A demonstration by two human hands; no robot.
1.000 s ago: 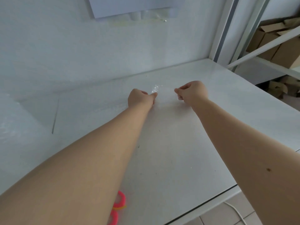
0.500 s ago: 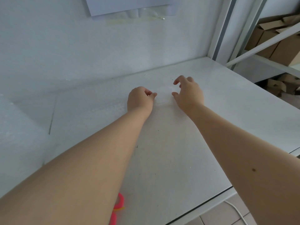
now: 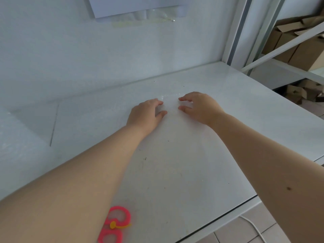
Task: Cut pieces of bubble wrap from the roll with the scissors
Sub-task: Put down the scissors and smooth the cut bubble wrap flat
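Note:
A clear sheet of bubble wrap (image 3: 172, 148) lies flat on the white table (image 3: 266, 109), running from the near edge to a glinting far edge between my hands. My left hand (image 3: 146, 114) and my right hand (image 3: 199, 107) rest on that far end a little apart, fingers loosely spread and holding nothing. The pink-handled scissors (image 3: 114, 225) lie near the table's front edge beside my left forearm, which hides their blades. A white textured mass at the far left (image 3: 15, 141) may be the roll; I cannot tell for sure.
A white wall stands right behind the table, with a sheet of paper (image 3: 135, 6) stuck on it. A metal shelf frame (image 3: 235, 32) and cardboard boxes (image 3: 301, 48) are at the right. A white cable (image 3: 254, 228) lies on the tiled floor below the front edge.
Both hands pinched the wrap's far edge a second ago. They have let go, and their fingers now lie spread on the sheet, which has settled flat.

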